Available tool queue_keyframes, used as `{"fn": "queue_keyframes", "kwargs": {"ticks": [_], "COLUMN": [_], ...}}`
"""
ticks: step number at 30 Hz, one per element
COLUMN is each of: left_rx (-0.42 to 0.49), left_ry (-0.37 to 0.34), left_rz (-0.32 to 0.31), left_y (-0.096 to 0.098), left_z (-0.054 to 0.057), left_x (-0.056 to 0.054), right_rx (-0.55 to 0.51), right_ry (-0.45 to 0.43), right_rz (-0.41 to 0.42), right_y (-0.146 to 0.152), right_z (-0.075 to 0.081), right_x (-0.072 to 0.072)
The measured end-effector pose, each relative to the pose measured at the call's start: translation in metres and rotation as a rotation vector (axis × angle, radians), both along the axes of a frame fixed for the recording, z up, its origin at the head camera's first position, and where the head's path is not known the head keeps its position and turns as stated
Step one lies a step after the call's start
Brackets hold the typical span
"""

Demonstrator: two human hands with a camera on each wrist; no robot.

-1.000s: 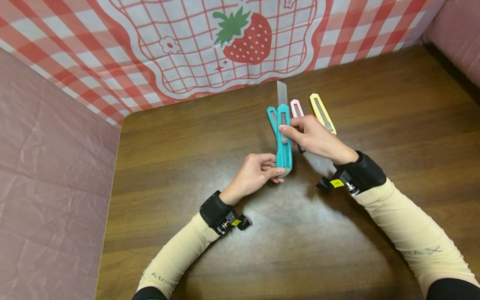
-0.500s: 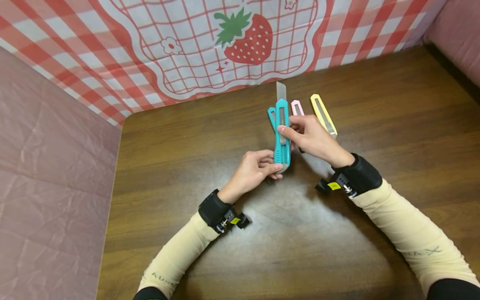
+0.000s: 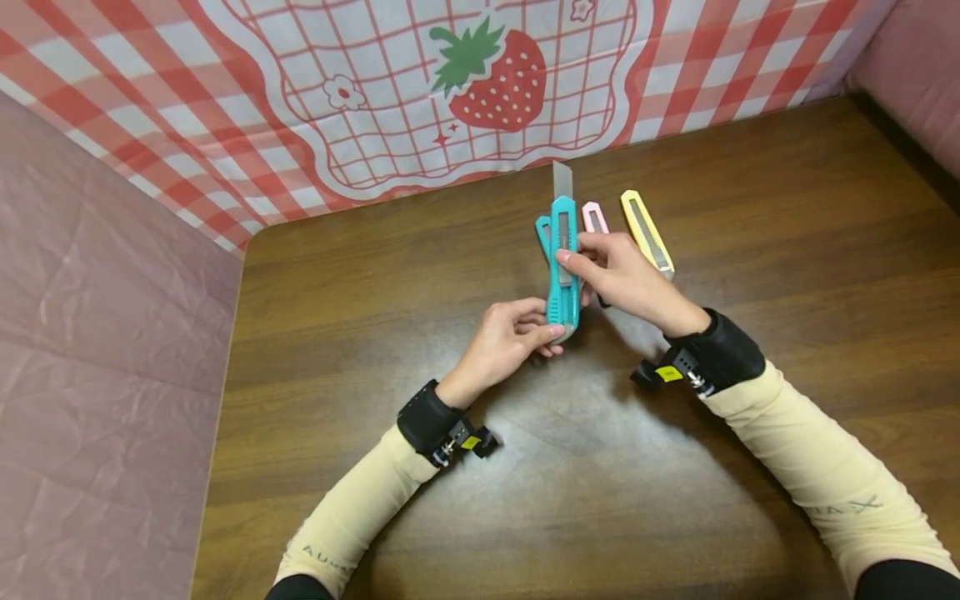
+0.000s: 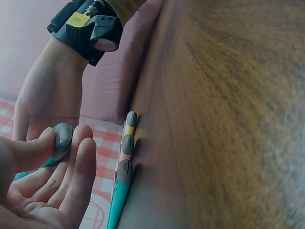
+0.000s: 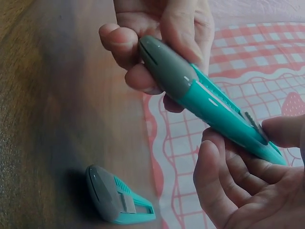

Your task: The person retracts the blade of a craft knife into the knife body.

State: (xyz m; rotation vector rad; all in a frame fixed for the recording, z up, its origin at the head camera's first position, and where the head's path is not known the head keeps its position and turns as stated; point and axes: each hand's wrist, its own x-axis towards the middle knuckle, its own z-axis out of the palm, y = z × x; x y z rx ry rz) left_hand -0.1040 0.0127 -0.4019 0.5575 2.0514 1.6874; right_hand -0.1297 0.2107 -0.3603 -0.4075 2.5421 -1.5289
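Observation:
Both hands hold a teal utility knife (image 3: 557, 302) over the table, its blade (image 3: 562, 182) sticking out at the far end. The left hand (image 3: 512, 337) pinches its grey end cap (image 5: 167, 67) between thumb and fingers. Farther up the body, the right hand (image 3: 628, 282) grips it, with the thumb on the grey slider (image 5: 256, 125) and fingers curled beneath. Behind lies a second teal utility knife (image 3: 542, 232), partly covered by the held one. A pink utility knife (image 3: 595, 218) is half hidden by the right hand, and a yellow utility knife (image 3: 647, 233) lies to its right.
The brown wooden table (image 3: 360, 317) meets a red checked cloth (image 3: 690, 58) with a strawberry print at the back. Pink fabric (image 3: 112, 375) hangs along the left side, and more pink material (image 3: 915, 92) stands at the right.
The knife's body has shifted slightly away from the person and left, with the left hand moving along. A little less blade shows beyond the tip. The right hand has barely moved.

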Motion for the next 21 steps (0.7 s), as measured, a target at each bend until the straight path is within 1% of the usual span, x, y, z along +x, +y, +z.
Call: {"fn": "queue_keyframes", "kwargs": {"ticks": [11,15,21], "left_rx": [0.013,0.01,0.016], "left_ry": [0.009,0.005,0.0], "left_rz": [0.024,0.036,0.053], "left_y": [-0.0008,-0.0005,-0.0007], "left_z": [-0.0022,-0.0012,-0.0003], "left_x": [0.0001,0.0004,0.0004], "right_rx": [0.009,0.007,-0.031], "right_ry": [-0.016,-0.005,-0.018], "right_rz": [0.004,-0.005,-0.03], "right_y": [-0.0004,-0.0001,0.0001], "right_z": [0.0012,0.002,0.0038], "right_x": [0.0005,0.0005,-0.0002]}}
